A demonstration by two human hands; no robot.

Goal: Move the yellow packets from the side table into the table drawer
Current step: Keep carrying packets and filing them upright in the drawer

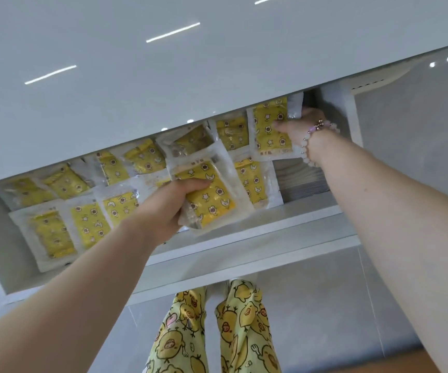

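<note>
White desk (136, 76) overhangs the drawer (258, 227) (full of yellow packets (91, 224)). Left grip (169, 208) clasps a centre packet (213, 200); right grip (298, 127) pinches an upper-right packet (268, 130).

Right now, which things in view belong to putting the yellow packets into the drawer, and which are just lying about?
For the job:
drawer
left hand, gripping a yellow packet
right hand, pinching a second packet at the drawer's right end
loose packets lying in the drawer

Just there:
grey stack in the drawer's right end
bead bracelet
tabletop
</note>
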